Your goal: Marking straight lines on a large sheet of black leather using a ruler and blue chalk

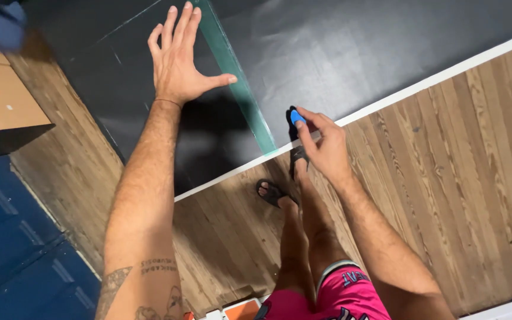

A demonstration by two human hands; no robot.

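Fingers (pixel 176 29) of left hand (pixel 176 65) were spread flat on glass pane (pixel 238 83) | pane's edge ran up-left to down-right | right hand (pixel 321 142) pinched blue piece (pixel 297 117) at fingertips

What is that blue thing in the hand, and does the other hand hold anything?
The right hand pinches a small blue object at its lower end; its kind is unclear. The left hand lies open against the tall glass pane, gripping nothing.
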